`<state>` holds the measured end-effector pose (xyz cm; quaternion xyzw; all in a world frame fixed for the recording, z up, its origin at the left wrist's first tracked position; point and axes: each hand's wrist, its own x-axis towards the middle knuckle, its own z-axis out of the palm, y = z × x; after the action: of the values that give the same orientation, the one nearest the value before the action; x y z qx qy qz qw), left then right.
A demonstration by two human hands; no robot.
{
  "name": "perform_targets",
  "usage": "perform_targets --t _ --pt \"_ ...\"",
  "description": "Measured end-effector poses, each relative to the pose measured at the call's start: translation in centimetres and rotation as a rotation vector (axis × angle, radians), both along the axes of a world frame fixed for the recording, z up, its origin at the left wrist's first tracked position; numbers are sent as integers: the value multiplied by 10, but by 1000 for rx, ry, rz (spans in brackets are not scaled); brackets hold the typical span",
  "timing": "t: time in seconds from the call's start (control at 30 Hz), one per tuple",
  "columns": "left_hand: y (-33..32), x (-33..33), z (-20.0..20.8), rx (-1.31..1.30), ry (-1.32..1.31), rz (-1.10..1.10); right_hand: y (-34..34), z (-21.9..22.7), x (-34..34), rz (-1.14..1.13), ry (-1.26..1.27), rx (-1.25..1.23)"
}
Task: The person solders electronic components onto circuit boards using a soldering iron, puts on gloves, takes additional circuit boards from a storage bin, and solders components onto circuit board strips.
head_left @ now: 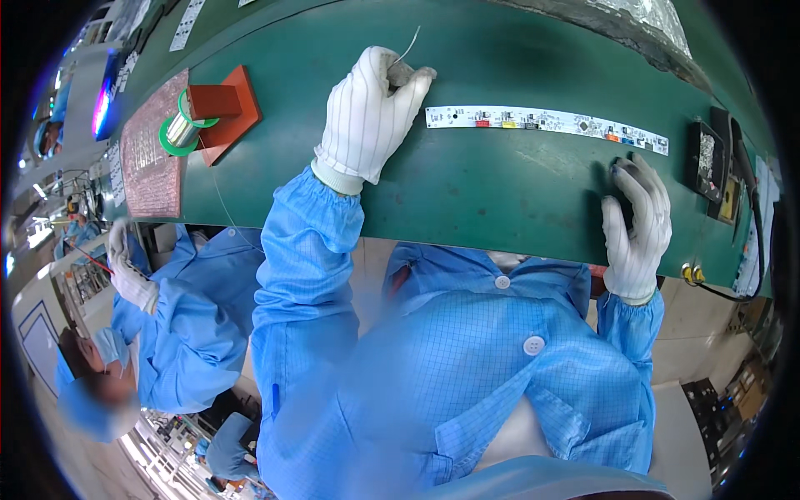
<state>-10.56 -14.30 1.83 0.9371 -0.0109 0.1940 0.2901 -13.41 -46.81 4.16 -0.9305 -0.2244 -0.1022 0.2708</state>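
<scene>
My left hand [372,112], in a white striped glove, pinches a thin strand of solder wire [410,46] whose end sticks up past the fingertips. Just right of it, a long white circuit board strip [546,122] with small coloured parts lies flat on the green bench. Below the strip's right end is my right hand [640,218], gloved too, its fingers loosely bent and apart with nothing in them. At the left stands a green-rimmed solder spool [181,131] on a red-brown holder [237,112]. A thin wire trails from the spool toward my left sleeve.
Pink bubble wrap [150,158] lies beyond the spool. A black soldering-iron stand [711,158] with a cable occupies the bench's right end. Something wrapped in silvery film [633,25] sits at the back. To my left, a co-worker in blue [196,325] is at the same bench.
</scene>
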Motion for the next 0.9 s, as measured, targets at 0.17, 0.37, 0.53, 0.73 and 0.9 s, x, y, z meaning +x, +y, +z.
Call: perform_targets --t 0.17,0.37,0.53,0.73,0.9 --pt "-8 -3 10 -112 99 17 -10 0 4 22 35 -16" --pt "-7 -7 21 108 303 -228 -13 -10 14 55 1 -8" --pt "-9 -6 17 104 279 -257 -14 -12 14 39 19 -4" --pt "-14 -2 15 90 248 -269 -20 -14 21 37 28 -2" --pt "-15 -2 17 138 242 -261 -28 -11 14 -2 105 155"
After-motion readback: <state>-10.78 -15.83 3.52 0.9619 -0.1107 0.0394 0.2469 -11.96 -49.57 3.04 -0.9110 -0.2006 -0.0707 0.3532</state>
